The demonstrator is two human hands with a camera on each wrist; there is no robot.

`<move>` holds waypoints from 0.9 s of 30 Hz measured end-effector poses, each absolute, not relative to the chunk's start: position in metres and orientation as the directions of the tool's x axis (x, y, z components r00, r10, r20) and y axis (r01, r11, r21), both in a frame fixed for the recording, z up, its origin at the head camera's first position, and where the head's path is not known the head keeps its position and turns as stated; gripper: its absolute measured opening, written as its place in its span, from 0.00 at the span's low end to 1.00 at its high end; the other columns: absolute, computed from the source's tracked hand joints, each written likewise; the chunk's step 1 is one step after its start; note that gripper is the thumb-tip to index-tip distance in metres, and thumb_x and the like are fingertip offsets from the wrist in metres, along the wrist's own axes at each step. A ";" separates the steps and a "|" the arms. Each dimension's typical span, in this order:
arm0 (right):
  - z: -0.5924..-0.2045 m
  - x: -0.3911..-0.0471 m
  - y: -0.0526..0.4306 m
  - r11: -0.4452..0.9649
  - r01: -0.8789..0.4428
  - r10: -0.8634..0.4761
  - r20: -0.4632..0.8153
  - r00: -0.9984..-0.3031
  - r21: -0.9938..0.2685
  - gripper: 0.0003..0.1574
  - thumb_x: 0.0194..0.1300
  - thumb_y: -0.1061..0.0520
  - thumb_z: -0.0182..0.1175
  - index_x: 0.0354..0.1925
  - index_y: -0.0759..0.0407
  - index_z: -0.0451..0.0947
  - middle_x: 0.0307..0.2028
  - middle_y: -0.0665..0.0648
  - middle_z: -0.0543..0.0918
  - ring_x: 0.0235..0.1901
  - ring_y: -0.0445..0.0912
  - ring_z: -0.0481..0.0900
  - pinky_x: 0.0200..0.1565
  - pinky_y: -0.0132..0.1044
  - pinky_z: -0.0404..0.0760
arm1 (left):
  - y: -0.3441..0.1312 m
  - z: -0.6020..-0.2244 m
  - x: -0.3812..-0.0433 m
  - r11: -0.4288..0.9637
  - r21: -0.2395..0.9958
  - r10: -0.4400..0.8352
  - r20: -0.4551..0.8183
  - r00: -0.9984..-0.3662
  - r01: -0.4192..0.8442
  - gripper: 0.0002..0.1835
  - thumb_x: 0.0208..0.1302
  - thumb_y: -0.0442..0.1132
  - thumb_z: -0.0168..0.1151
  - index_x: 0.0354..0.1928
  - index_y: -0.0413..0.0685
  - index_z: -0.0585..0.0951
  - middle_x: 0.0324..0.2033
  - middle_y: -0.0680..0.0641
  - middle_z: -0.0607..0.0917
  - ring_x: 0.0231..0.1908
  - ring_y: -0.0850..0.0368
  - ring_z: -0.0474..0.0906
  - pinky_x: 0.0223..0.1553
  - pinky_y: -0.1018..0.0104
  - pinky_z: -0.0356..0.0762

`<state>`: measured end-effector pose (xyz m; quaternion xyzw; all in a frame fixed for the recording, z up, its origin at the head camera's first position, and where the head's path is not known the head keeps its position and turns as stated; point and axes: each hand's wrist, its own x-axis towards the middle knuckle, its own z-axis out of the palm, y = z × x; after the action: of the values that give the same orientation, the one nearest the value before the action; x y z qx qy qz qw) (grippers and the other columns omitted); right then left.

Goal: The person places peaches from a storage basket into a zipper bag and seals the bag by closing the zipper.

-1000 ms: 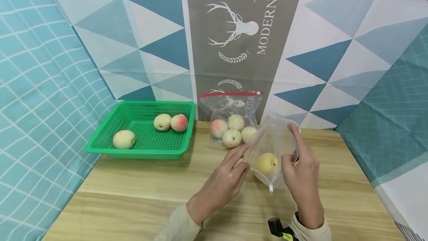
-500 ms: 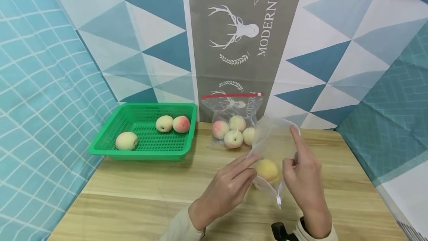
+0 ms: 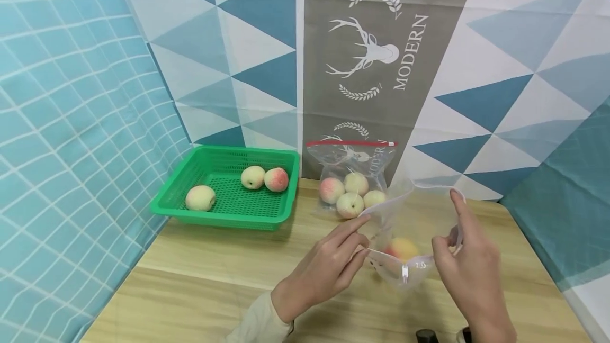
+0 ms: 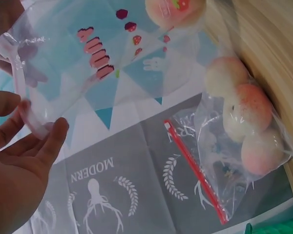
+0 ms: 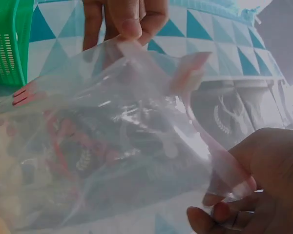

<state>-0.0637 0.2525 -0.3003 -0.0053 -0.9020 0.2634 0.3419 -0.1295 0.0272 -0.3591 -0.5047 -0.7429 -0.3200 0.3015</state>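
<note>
A clear zip bag (image 3: 426, 216) is held with its mouth spread wide, showing pink printing in the left wrist view. My left hand (image 3: 329, 261) pinches the left side of its rim between thumb and fingers. Opposite, my right hand (image 3: 476, 266) grips the right side, its index finger stretched along the edge; the right wrist view shows the rim (image 5: 229, 170) between its thumb and fingers. One yellow-and-red peach (image 3: 404, 249) lies low inside the bag. The white zip slider (image 3: 405, 273) is at the near side of the mouth.
Behind my left hand, another zip bag with a red seal (image 3: 352, 143) stands against the patterned backdrop, several peaches (image 3: 350, 205) in it. A green basket (image 3: 224, 221) at the left holds 3 peaches (image 3: 200, 198). Fabric (image 3: 71, 120) hangs beside the wooden table.
My hands have moved apart, and the bag's mouth is spread wider than half a second ago. The peach inside now shows its red side. The head view has shifted left.
</note>
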 end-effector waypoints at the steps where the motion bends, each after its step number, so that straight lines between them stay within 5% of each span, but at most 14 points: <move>1: -0.301 -0.064 0.251 0.862 -0.180 0.176 0.613 -0.770 -0.474 0.54 0.49 0.78 0.56 0.74 0.56 0.61 0.23 0.52 0.68 0.22 0.39 0.61 0.24 0.27 0.59 | 0.026 -0.360 -0.130 0.296 0.170 0.568 0.760 -0.316 0.940 0.05 0.73 0.37 0.55 0.41 0.44 0.78 0.57 0.41 0.78 0.68 0.51 0.67 0.61 0.67 0.72; 6: -0.308 -0.065 0.241 0.859 -0.228 0.109 0.597 -0.794 -0.460 0.53 0.48 0.77 0.57 0.74 0.60 0.61 0.24 0.50 0.68 0.25 0.39 0.62 0.27 0.26 0.60 | 0.016 -0.362 -0.134 0.337 0.126 0.625 0.712 -0.321 0.933 0.07 0.73 0.42 0.57 0.42 0.47 0.80 0.57 0.43 0.80 0.65 0.51 0.72 0.66 0.63 0.67; 13: -0.309 -0.071 0.234 0.852 -0.248 0.072 0.572 -0.817 -0.461 0.53 0.51 0.75 0.58 0.75 0.58 0.59 0.24 0.47 0.69 0.26 0.40 0.66 0.29 0.25 0.62 | -0.004 -0.356 -0.143 0.308 0.118 0.554 0.785 -0.278 0.944 0.08 0.70 0.37 0.59 0.47 0.44 0.80 0.56 0.46 0.80 0.60 0.52 0.76 0.63 0.61 0.71; 27: -0.313 -0.077 0.222 0.839 -0.237 0.037 0.486 -0.873 -0.489 0.52 0.57 0.75 0.56 0.76 0.52 0.57 0.27 0.47 0.70 0.28 0.37 0.66 0.29 0.29 0.66 | -0.048 -0.362 -0.164 0.408 0.274 0.507 0.725 -0.466 0.871 0.13 0.69 0.36 0.61 0.54 0.44 0.78 0.58 0.45 0.78 0.60 0.52 0.74 0.60 0.60 0.74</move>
<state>-0.0766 0.2219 -0.3131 0.0541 -0.9269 0.2783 0.2458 -0.1643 -0.0485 -0.3615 -0.4353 -0.7915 -0.3262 0.2787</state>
